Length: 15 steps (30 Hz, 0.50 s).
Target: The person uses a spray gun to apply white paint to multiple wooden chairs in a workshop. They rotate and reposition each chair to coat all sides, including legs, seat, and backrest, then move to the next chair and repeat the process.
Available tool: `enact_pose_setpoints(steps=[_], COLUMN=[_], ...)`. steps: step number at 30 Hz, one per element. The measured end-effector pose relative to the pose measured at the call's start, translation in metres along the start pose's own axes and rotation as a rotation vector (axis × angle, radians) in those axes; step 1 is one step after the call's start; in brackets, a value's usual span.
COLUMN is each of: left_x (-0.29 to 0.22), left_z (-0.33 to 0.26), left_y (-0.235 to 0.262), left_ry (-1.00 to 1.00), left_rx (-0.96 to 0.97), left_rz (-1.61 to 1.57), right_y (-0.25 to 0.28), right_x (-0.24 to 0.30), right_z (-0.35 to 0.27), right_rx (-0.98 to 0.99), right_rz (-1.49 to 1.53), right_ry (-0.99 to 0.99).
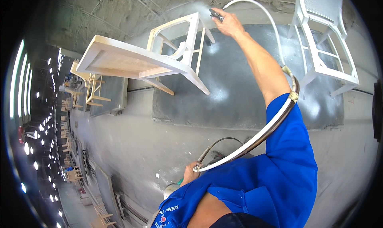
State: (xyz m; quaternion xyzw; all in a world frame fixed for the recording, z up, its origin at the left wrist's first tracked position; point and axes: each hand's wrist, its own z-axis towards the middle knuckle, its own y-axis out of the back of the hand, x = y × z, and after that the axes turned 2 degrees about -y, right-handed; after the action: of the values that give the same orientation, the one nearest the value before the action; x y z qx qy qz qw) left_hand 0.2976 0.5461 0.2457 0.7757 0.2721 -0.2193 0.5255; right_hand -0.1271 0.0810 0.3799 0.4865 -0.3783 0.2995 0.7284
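**Spray gun held at a raised chair**

A spray gun (pixel 216 15), largely hidden, is gripped by the right hand (pixel 228 23) beside the unpainted chair (pixel 139 62). The hoses (pixel 255 138) are clasped by the left hand (pixel 190 173), partly covered by a blue sleeve (pixel 279 176)

Dusty grey floor (pixel 139 144), dark mat (pixel 239 96) at centre. On it: unpainted wooden chair (pixel 151 56) at 11 o'clock (tipped sideways), white chair (pixel 325 40) at 2 o'clock.

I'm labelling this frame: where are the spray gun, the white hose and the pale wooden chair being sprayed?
spray gun (pixel 216 15), head view, its dark body.
white hose (pixel 266 13), head view, upper arc.
pale wooden chair (pixel 119 60), head view, seat underside.
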Motion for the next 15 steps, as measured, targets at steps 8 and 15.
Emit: enact_pose_setpoints(steps=[8, 15], left_x=[-0.011, -0.007], left_z=[-0.016, -0.009], left_y=[-0.016, -0.015], left_ry=[0.007, -0.111], left_rx=[0.044, 0.035], left_rz=[-0.119, -0.036], right_y=[0.015, 0.005], right_x=[-0.068, -0.098], right_z=[-0.049, -0.133], right_rx=[0.259, 0.632], right_rz=[-0.086, -0.005], right_ry=[0.281, 0.164])
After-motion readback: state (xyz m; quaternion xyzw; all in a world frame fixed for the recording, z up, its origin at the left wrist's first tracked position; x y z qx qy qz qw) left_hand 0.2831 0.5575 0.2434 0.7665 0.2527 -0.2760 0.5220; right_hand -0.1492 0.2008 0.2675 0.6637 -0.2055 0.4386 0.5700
